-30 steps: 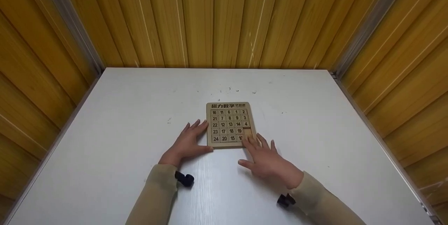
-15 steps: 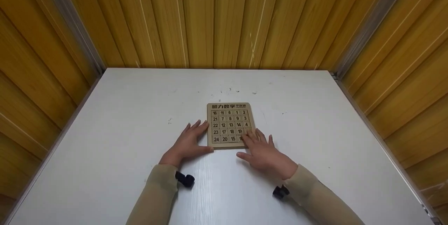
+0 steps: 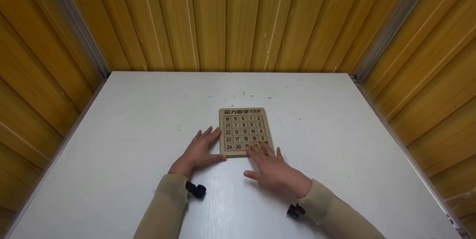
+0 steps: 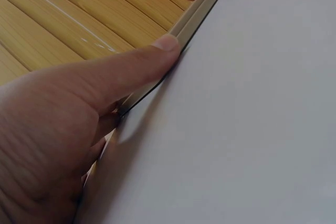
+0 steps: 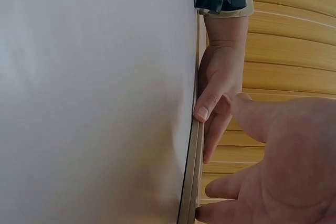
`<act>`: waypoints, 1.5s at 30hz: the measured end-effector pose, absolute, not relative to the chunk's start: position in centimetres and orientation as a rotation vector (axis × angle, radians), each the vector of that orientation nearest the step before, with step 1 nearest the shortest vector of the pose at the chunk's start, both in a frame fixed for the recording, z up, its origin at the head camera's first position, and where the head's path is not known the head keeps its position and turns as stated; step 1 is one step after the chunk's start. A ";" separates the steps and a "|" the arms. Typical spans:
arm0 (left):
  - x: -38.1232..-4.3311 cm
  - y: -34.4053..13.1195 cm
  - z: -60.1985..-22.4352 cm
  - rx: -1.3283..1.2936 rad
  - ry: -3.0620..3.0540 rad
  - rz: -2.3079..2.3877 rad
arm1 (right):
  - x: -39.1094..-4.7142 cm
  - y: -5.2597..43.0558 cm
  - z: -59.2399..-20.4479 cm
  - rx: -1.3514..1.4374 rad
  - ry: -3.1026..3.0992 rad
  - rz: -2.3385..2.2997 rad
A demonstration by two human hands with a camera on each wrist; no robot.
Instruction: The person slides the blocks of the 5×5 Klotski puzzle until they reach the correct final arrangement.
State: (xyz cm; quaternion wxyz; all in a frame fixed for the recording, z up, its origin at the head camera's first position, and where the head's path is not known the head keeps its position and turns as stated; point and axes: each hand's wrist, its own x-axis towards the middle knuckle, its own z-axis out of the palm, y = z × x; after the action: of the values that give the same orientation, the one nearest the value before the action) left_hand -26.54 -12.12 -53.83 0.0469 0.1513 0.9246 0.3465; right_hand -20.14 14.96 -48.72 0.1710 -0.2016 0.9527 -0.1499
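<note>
In the head view a wooden number slide puzzle point(image 3: 240, 154) lies flat on the white table, its numbered tiles set in a framed grid. My left hand point(image 3: 199, 152) braces its near left corner, thumb along the near edge and straight fingers at the left side. The left wrist view shows the left thumb point(image 4: 142, 64) pressing on the puzzle's edge. My right hand point(image 3: 277, 170) reaches over the near right corner, fingers extended and fingertips on the bottom row by the 10 tile point(image 3: 256, 146). Those fingers hide the bottom right cell. The 5 tile point(image 3: 262, 138) sits just above them.
The white table point(image 3: 148, 109) carries a few small dark marks beyond the puzzle. Yellow wood-look panels point(image 3: 238, 19) stand along its back and sides. Each sleeve cuff has a small black camera point(image 3: 196, 190) strapped to it.
The right fingers slid the 5 tile up into the gap under the 4, then moved back down and left onto the bottom row. The left hand has stayed in place.
</note>
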 end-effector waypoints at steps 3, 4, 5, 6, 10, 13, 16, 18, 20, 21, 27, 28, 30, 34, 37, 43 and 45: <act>-26.6 -12.1 -53.8 0.473 2.820 1.057 | -20.2 15.5 -48.9 -0.552 2.715 -0.407; -26.6 -12.1 -53.8 0.477 2.819 1.058 | -20.2 15.7 -48.9 -0.543 2.720 -0.409; -26.6 -12.1 -53.8 0.480 2.818 1.060 | -20.2 16.0 -49.0 -0.536 2.724 -0.410; -26.6 -12.1 -53.8 0.481 2.817 1.061 | -20.2 16.2 -49.0 -0.528 2.727 -0.411; -26.5 -11.9 -53.7 0.455 2.814 1.054 | -20.2 17.0 -48.8 -0.510 2.733 -0.439; -26.5 -11.9 -53.6 0.427 2.817 1.041 | -20.1 16.8 -48.7 -0.517 2.729 -0.450; -26.4 -11.9 -53.6 0.422 2.818 1.050 | -20.0 15.9 -48.7 -0.556 2.716 -0.450; -26.4 -11.9 -53.6 0.425 2.819 1.052 | -19.9 15.2 -48.8 -0.591 2.699 -0.457; -26.4 -11.9 -53.7 0.427 2.817 1.061 | -19.9 14.5 -48.8 -0.613 2.684 -0.466; -26.4 -11.9 -53.7 0.428 2.818 1.058 | -19.9 14.2 -48.8 -0.623 2.679 -0.468; -26.4 -12.0 -53.7 0.439 2.822 1.051 | -20.1 13.4 -48.8 -0.636 2.672 -0.447; -26.4 -12.0 -53.7 0.446 2.822 1.051 | -20.1 13.5 -48.8 -0.631 2.673 -0.445; -26.5 -12.0 -53.7 0.456 2.824 1.056 | -20.2 13.7 -48.9 -0.622 2.681 -0.438; -26.5 -12.1 -53.6 0.464 2.822 1.065 | -20.3 14.7 -48.9 -0.591 2.691 -0.430; -26.5 -12.1 -53.7 0.457 2.823 1.061 | -20.3 15.5 -48.9 -0.580 2.694 -0.422; -26.4 -11.9 -53.7 0.417 2.829 1.039 | -20.2 15.5 -48.7 -0.590 2.685 -0.457; -26.4 -12.0 -53.7 0.411 2.829 1.044 | -20.1 14.9 -48.6 -0.605 2.672 -0.471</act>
State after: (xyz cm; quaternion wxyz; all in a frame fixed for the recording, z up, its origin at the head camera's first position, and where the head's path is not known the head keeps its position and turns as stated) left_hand -26.39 -11.95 -53.71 0.0493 0.1348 0.9285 0.3426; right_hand -20.08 14.89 -48.59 0.1799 -0.2141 0.9455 -0.1668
